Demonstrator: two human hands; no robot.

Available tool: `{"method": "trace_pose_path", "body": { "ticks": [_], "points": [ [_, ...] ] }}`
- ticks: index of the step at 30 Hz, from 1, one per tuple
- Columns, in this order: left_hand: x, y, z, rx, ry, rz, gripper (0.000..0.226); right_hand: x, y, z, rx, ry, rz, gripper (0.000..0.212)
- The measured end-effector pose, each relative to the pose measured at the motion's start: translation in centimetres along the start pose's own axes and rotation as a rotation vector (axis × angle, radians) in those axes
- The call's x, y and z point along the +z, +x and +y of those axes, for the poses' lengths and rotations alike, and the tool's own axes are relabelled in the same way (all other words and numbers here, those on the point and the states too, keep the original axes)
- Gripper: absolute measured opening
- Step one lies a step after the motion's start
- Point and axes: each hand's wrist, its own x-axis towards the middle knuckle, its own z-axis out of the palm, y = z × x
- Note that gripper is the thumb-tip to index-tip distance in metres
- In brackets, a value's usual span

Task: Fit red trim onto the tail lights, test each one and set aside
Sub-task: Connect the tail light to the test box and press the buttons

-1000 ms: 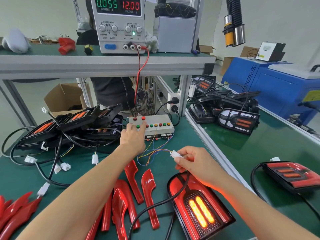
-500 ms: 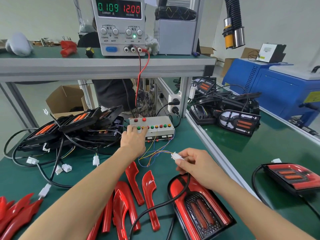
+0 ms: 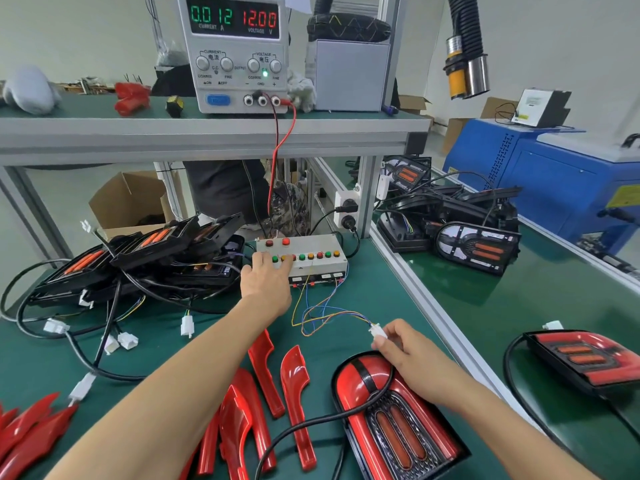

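Resting on the grey button box (image 3: 313, 252), the left hand (image 3: 265, 284) lies with relaxed fingers over its front row of coloured buttons. The right hand (image 3: 407, 355) pinches a white connector (image 3: 375, 330) joined to the box's thin coloured wires, just above the tail light (image 3: 391, 417) lying face up on the green bench (image 3: 349, 306), its 2 orange bars unlit. Loose red trim pieces (image 3: 273, 396) lie just left of it. The power supply (image 3: 237, 53) on the shelf reads 0.012 and 12.00

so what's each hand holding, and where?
Right hand pinches the white plastic connector at its body. Left hand holds nothing, fingers on the grey button box.
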Motion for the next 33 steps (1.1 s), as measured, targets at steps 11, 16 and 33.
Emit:
{"method": "trace_pose_path", "body": {
  "ticks": [11,16,33],
  "points": [
    [0.15,0.07,0.13,-0.023,-0.034,0.019,0.077,0.31,-0.39,-0.54,0.063,0.173,-0.038,0.036],
    [0.05,0.04,0.18,-0.025,-0.034,0.027,0.075,0.36,-0.52,-0.72,0.059,0.191,-0.027,0.035],
    [0.15,0.74,0.64,-0.057,-0.093,0.049,0.061,0.63,-0.27,-0.29,0.057,0.180,0.003,0.029]
  ]
}}
